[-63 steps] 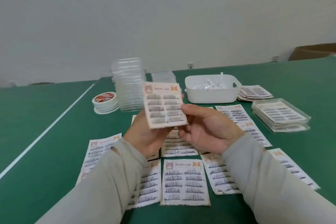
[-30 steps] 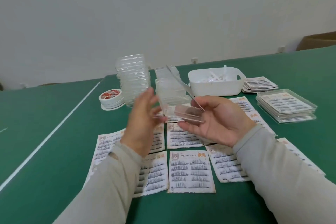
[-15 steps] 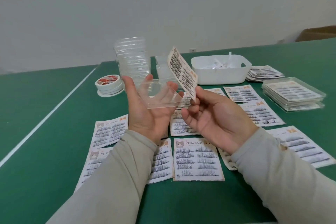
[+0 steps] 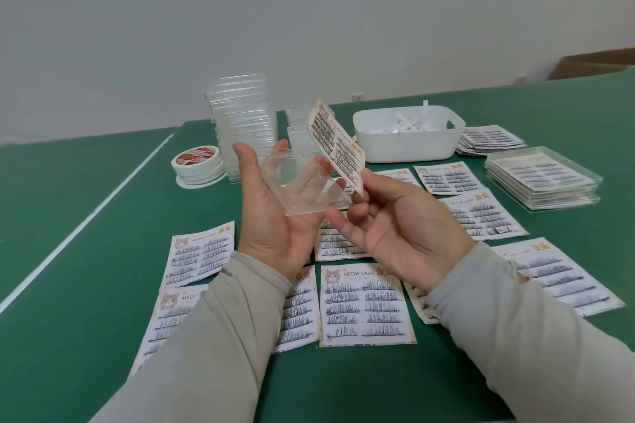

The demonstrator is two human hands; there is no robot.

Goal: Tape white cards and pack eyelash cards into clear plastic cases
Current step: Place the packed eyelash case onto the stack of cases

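Head view: left hand (image 4: 275, 216) cradles clear case (image 4: 302, 185); right hand (image 4: 395, 227) apparently pinches eyelash card (image 4: 338, 144).

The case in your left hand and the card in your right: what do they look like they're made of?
The case looks like clear rigid plastic, glossy: the fingers of the left hand show through it and its edges catch the light. The eyelash card, pinched by the right hand, looks like thin matte printed cardstock; it stays flat held by one edge.
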